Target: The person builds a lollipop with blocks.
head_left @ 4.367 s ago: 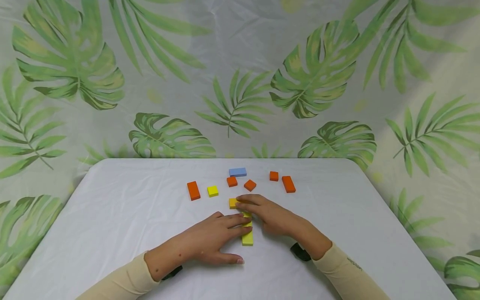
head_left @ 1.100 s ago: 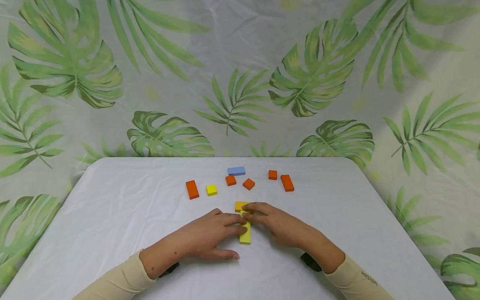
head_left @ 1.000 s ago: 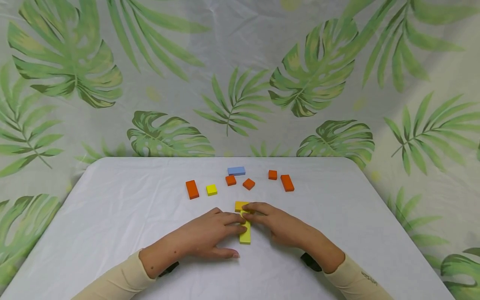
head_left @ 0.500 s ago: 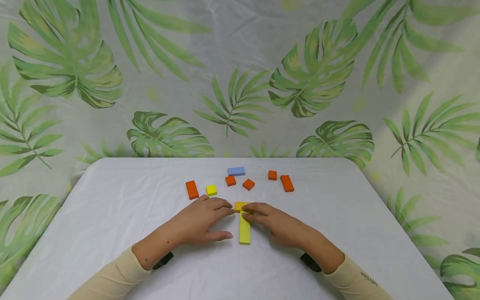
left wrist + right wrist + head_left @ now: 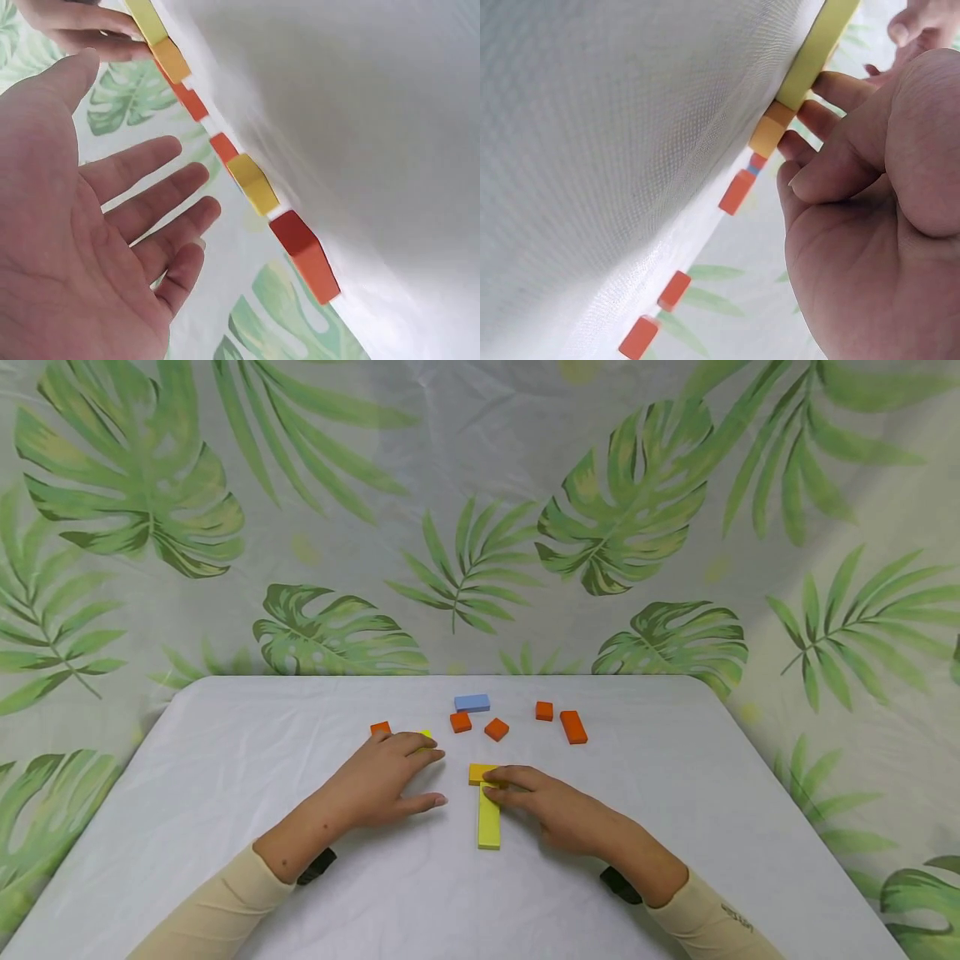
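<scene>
A long pale yellow block and a short amber block form a T on the white table, the amber one crosswise at the far end. My right hand rests its fingertips on both, hiding the amber block's right end. In the right wrist view, bent fingers sit right at the blocks' side. My left hand hovers to the left, fingers spread, holding nothing. Its fingers overlap a yellow cube and partly hide a red-orange block; both show fully in the left wrist view.
Toward the far side lie a blue block, two small orange blocks below it, a small orange cube and a longer orange block at right. A leaf-print curtain hangs behind the table's far edge.
The amber block slid right, squaring up with the long yellow block's end. My left hand then lifted off the long block and moved left and away; my right hand stayed in place lately.
</scene>
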A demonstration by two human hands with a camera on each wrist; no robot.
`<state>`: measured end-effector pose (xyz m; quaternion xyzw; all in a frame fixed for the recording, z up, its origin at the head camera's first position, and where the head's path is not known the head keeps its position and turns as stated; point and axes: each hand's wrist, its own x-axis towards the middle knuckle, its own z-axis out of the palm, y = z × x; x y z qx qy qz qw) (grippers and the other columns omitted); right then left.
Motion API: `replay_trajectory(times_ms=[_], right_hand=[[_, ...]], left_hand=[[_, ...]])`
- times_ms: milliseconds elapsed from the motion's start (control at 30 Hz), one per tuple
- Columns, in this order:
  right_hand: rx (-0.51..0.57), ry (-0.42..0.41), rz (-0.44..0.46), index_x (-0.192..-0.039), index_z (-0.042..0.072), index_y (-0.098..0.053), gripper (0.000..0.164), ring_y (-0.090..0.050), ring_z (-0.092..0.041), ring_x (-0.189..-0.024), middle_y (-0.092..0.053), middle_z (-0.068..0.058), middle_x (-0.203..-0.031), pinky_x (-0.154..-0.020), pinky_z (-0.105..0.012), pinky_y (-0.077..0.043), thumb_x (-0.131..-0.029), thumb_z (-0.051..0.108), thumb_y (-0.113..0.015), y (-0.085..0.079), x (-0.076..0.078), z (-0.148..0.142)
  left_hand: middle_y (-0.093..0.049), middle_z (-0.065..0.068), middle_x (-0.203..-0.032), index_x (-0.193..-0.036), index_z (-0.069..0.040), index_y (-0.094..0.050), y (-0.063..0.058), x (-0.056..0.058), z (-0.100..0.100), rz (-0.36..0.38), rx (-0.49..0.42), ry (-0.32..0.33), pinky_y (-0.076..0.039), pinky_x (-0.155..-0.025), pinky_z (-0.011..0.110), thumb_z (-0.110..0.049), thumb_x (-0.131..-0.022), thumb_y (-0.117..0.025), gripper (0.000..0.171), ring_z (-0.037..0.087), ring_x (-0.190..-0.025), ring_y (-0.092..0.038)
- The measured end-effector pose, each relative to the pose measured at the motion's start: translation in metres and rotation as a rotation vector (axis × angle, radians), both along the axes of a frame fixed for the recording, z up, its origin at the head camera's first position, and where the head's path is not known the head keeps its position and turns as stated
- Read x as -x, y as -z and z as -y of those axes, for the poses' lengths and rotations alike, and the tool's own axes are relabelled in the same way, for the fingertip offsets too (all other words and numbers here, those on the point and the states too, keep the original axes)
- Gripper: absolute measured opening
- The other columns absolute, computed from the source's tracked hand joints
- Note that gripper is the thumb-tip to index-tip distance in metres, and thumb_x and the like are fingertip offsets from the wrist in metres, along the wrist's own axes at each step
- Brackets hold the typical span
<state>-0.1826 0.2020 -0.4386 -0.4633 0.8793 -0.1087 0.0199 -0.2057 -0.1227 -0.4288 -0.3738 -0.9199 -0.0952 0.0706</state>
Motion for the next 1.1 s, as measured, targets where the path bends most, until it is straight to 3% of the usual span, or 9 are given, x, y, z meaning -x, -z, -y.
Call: replay_trajectory(times_ms=[433, 1100], right_hand=[[0.018, -0.010, -0.017, -0.151, 0.012, -0.061, 0.074, -0.044, -0.026, -0.151, -0.049, -0.006, -0.160, -0.119, -0.042, -0.042, -0.087, -0.025, -0.059, 0.001, 0.000, 0.000], [-0.018, 0.014, 0.013, -0.154, 0.014, -0.058, 0.078, -0.040, -0.023, -0.153, -0.045, -0.002, -0.163, -0.122, -0.040, -0.038, -0.087, -0.025, -0.059, -0.002, 0.000, 0.001]], left_hand=[[-0.064, 0.006, -0.143, -0.140, -0.010, -0.068, 0.004, 0.010, 0.012, -0.026, 0.037, -0.102, -0.038, -0.111, 0.054, -0.064, -0.096, -0.069, 0.070, 0.024, -0.137, -0.057], [-0.058, 0.004, -0.155, -0.149, -0.012, -0.062, 0.008, 0.013, 0.010, 0.049, 0.035, -0.079, -0.035, -0.112, 0.058, -0.064, -0.097, -0.067, 0.074, 0.024, -0.145, -0.052]])
